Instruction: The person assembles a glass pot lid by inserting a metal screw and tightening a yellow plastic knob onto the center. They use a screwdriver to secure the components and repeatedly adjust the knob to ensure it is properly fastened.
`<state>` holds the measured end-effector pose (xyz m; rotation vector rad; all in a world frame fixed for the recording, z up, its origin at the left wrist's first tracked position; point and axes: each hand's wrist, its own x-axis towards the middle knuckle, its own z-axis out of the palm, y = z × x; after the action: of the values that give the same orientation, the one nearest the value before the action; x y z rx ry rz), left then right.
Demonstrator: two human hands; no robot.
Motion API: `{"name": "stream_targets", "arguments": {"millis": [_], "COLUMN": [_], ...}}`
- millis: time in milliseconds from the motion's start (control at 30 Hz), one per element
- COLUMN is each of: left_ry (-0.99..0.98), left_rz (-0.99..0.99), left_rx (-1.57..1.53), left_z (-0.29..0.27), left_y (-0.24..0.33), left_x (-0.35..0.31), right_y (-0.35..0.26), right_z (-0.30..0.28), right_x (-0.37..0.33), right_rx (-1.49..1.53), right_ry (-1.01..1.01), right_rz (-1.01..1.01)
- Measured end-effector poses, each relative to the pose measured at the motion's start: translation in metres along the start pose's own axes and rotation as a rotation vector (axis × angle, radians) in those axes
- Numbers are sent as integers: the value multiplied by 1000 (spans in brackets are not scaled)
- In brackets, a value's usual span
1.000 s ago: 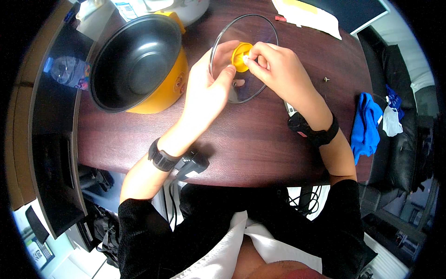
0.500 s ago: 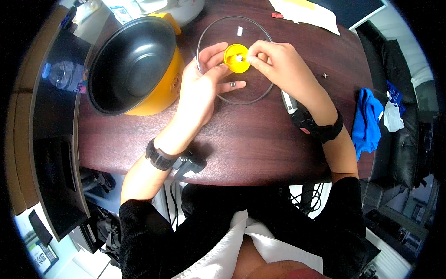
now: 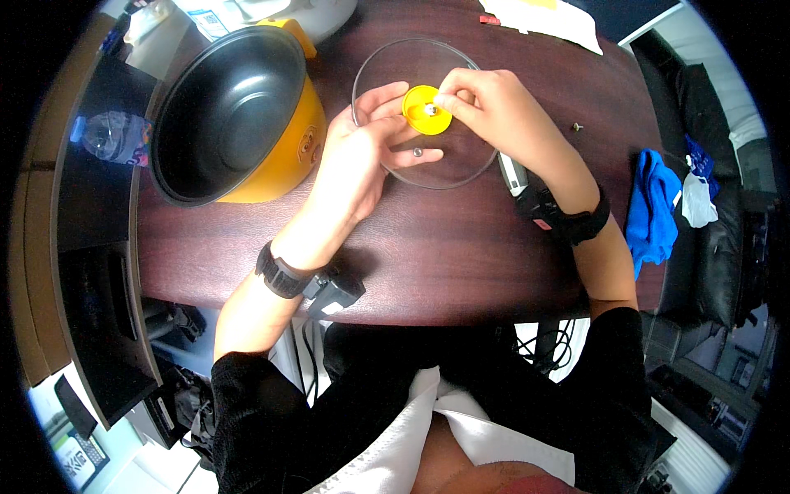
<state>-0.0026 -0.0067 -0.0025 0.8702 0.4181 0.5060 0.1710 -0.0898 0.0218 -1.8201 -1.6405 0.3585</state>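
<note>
A yellow round lid knob point(image 3: 427, 122) shows its hollow side, with a small metal fastener point(image 3: 431, 109) at its middle. My left hand point(image 3: 366, 136) is closed around the knob's left side, thumb and fingers at its edge, one finger stretched out below. My right hand point(image 3: 485, 99) pinches at the fastener, and its fingertips hide part of it. A clear glass lid point(image 3: 424, 62) with a thin rim overlaps my left hand and lies behind the knob. A small round metal piece point(image 3: 417, 152) shows at my left finger; whether it sits on the finger or the lid, I cannot tell.
A yellow pot point(image 3: 284, 152) with a black inside stands at left, beside a plastic bottle point(image 3: 115, 137). A small screw point(image 3: 578, 127) lies on the brown table point(image 3: 461, 263). Blue cloth point(image 3: 652, 206) lies at the right edge, white packaging point(image 3: 547, 20) at the back.
The knob, the lid and my left hand have shifted slightly toward me and to the right. My right hand keeps its pinch at the knob's middle.
</note>
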Motion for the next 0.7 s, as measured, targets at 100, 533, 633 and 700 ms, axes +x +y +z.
{"name": "stream_targets", "arguments": {"millis": [100,533,633,700], "left_ry": [20,106,120,136], "left_rz": [-6,93,79,50], "left_rx": [12,139,145,136], "left_z": [-1,-1,-5,-5], "left_y": [-2,-4,-4,-4], "left_x": [1,4,3,3], "right_y": [2,21,23,35], "right_z": [-14,-22,-33,-36], "right_x": [-4,-64,-65,-68], "right_rx": [-138,-294,-55,5], "right_ry": [17,-213,-206,-141], "right_rz": [1,459,584,652]}}
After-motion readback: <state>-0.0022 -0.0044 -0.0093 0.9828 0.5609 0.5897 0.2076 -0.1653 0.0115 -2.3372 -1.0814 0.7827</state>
